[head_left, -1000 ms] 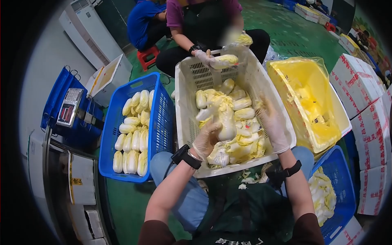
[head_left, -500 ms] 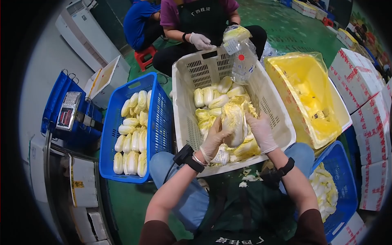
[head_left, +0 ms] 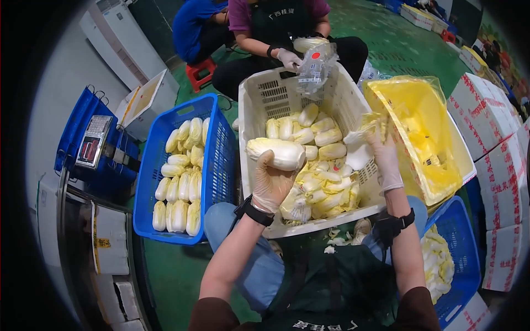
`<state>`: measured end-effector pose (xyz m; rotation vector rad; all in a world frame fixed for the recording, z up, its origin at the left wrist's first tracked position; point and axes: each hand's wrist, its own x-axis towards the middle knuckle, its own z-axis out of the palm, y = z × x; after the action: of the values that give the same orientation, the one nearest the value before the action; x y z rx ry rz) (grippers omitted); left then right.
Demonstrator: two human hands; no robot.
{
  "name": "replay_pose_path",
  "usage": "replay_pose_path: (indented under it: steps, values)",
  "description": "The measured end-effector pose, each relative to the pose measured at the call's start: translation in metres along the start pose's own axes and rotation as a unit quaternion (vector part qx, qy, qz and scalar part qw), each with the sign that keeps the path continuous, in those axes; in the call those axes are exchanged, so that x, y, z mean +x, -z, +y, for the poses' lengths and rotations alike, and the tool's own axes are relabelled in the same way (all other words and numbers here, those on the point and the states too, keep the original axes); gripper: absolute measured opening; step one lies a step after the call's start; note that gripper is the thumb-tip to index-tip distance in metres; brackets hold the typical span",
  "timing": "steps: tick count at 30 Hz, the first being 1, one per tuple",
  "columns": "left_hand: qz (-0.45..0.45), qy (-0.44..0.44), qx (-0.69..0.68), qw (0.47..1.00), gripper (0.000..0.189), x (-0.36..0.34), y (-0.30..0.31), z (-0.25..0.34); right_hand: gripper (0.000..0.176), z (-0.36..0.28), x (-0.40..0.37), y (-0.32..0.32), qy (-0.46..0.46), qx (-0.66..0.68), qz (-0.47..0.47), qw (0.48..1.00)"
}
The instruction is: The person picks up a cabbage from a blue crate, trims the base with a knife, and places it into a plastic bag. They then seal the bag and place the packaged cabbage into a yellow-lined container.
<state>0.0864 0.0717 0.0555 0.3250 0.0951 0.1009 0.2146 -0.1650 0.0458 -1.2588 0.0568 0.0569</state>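
Gripped a pale cabbage sideways in the closed left hand, up over the white crate. Pinched torn leaves in the right hand, out by the yellow bag, likely to keep scraps off the good ones. At left, a blue basket of lined-up cabbages.

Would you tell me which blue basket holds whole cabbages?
The blue basket on the person's left, with cabbages in rows; the right-hand basket holds only loose leaves.
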Motion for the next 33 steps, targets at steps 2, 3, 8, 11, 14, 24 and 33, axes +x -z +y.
replay_pose_path:
  steps: [2,3,8,11,14,24,33]
  values:
    - [0.004,0.007,-0.029,1.0,0.072,0.0,0.002,0.002,0.054,0.003,-0.012,-0.007,0.175,-0.419,-0.012,0.891]
    - [0.0,0.017,-0.052,0.998,0.073,0.002,0.002,-0.001,0.053,-0.013,-0.034,-0.023,0.175,-0.406,-0.043,0.896]
    - [0.012,0.051,-0.099,0.994,0.078,0.002,0.003,-0.009,0.048,0.0,-0.061,-0.032,0.303,-0.384,-0.147,0.86]
    - [0.057,0.073,-0.129,0.987,0.079,-0.001,0.001,-0.011,0.039,-0.002,-0.077,-0.044,0.345,-0.338,-0.201,0.852]
    - [0.086,0.033,-0.123,0.988,0.074,0.002,0.012,-0.018,0.044,-0.002,-0.083,-0.053,0.423,-0.404,-0.164,0.794]
    - [-0.001,0.097,-0.103,0.99,0.065,-0.007,0.01,-0.032,0.059,0.002,-0.093,-0.059,0.334,-0.388,-0.216,0.831]
    - [0.006,0.081,-0.091,0.993,0.064,-0.008,0.008,-0.036,0.063,0.007,-0.084,-0.057,0.308,-0.356,-0.203,0.859]
